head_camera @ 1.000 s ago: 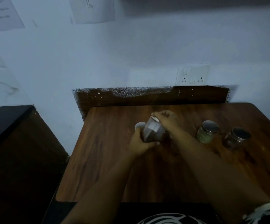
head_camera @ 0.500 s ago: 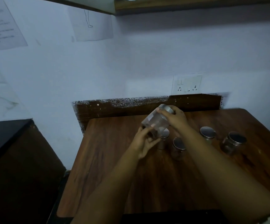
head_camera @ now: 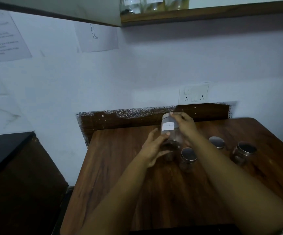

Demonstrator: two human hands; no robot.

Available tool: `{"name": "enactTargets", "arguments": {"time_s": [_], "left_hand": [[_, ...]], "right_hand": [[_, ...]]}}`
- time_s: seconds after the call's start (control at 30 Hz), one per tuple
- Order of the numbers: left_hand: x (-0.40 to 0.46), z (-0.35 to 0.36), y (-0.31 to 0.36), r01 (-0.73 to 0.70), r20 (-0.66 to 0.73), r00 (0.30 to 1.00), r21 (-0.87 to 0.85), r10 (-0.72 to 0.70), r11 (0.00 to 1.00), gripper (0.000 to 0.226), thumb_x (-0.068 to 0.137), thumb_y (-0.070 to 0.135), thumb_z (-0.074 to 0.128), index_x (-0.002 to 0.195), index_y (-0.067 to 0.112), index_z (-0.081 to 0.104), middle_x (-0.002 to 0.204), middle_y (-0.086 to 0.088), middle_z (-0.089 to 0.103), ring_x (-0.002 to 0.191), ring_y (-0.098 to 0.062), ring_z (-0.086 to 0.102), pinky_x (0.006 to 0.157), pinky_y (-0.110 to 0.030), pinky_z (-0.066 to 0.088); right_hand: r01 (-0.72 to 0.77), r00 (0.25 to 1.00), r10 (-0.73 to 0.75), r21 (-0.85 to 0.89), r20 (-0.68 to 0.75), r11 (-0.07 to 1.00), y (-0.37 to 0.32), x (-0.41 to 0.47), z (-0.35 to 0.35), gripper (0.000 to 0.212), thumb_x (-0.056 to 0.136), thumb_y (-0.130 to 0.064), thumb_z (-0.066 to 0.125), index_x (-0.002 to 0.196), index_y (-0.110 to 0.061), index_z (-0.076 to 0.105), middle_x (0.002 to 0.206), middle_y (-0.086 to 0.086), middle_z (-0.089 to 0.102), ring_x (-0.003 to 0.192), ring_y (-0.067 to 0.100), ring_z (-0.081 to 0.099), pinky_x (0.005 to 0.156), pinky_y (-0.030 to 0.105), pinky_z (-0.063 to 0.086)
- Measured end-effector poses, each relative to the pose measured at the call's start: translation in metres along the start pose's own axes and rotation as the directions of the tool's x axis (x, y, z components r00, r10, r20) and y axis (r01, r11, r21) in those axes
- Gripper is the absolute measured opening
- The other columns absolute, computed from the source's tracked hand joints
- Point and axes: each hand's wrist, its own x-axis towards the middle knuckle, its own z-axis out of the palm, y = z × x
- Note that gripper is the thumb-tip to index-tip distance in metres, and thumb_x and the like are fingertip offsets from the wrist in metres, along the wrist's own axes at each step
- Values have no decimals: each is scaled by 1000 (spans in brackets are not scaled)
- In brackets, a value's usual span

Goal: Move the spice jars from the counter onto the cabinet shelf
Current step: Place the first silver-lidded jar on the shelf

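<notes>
We're gripping the labelled jar (head_camera: 168, 128) w/ right hand (head_camera: 184, 126) round its lid end, left hand (head_camera: 151, 150) cupping its base; it's upright, lifted off the counter (head_camera: 120, 175). Shelf (head_camera: 205, 12) is sitting straight above; right hand's nearer.

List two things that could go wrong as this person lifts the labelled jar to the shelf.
The labelled jar is held among three lidded jars on the counter; the nearest jar lies under the right forearm and could be knocked over. The shelf already holds jars near its edge, so space may be tight.
</notes>
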Motion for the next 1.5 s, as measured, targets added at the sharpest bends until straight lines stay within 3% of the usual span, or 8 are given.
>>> {"name": "enactTargets", "arguments": {"time_s": [0.13, 0.3, 0.47, 0.9, 1.1, 1.2, 1.3, 1.5], "left_hand": [[-7, 5, 1, -275, -90, 944, 321, 319, 906, 71, 70, 45, 82, 130, 30, 47, 106, 3, 66, 99, -16, 67, 85, -34, 58], [-9, 3, 3, -356, 112, 934, 373, 340, 857, 100, 75, 17, 83, 149, 30, 16, 122, 26, 47, 102, 13, 55, 78, -7, 49], [-5, 2, 1, -372, 23, 919, 372, 393, 850, 112, 62, 28, 91, 148, 35, 19, 131, 16, 53, 112, 8, 57, 92, -23, 53], [6, 2, -1, -259, 139, 964, 270, 229, 927, 113, 77, 12, 80, 152, 30, -3, 131, 11, 50, 113, 1, 54, 83, -13, 50], [12, 6, -10, -211, 33, 978, 182, 208, 961, 92, 67, 23, 86, 142, 23, 32, 125, 0, 58, 118, -18, 58, 96, -34, 52], [16, 9, -8, -211, -36, 976, 92, 215, 973, 83, 61, 28, 84, 130, 31, 39, 129, -7, 58, 118, -22, 60, 97, -43, 53], [21, 12, -5, -245, -4, 969, 77, 246, 966, 70, 74, 18, 80, 127, 33, 35, 132, -7, 55, 119, -22, 59, 91, -36, 55], [33, 26, 3, -330, 132, 943, 250, 306, 910, 97, 69, 33, 87, 145, 41, 28, 143, 0, 37, 130, -23, 50, 98, -41, 53]], "right_hand": [[-45, 995, 36, 96, 96, 994, -8, -7, -5, 21, 90, -37, 65, 92, -16, 64, 89, 8, 66, 76, 20, 63, 59, 29, 53], [55, 990, -58, 22, 130, 998, -14, -9, -6, 29, 87, -34, 69, 97, -7, 66, 82, 3, 68, 68, 13, 64, 48, 22, 50], [-32, 969, 14, 69, 246, 997, -23, -5, -8, 22, 94, -39, 58, 100, -20, 69, 93, 1, 71, 81, 14, 67, 69, 33, 57], [-94, 978, 74, 93, 195, 991, -18, 0, -14, 31, 96, -36, 56, 118, -15, 65, 104, 6, 70, 94, 22, 65, 86, 44, 53], [-154, 974, 113, 213, 194, 965, -12, 2, -12, 40, 100, -31, 49, 137, -15, 49, 117, 7, 64, 91, 16, 64, 65, 30, 53], [-236, 941, 175, 189, 290, 953, -7, 0, -16, 41, 102, -32, 43, 141, -20, 43, 129, 11, 61, 105, 25, 65, 77, 40, 56], [-211, 862, 188, -3, 472, 977, -4, -5, -27, 53, 88, -42, 60, 136, -26, 43, 127, 8, 64, 114, 30, 63, 96, 52, 49], [-74, 879, 62, 6, 474, 997, -3, 6, -50, 90, 72, -5, 82, 142, -35, 33, 124, 6, 64, 113, 26, 64, 90, 46, 55]]}}
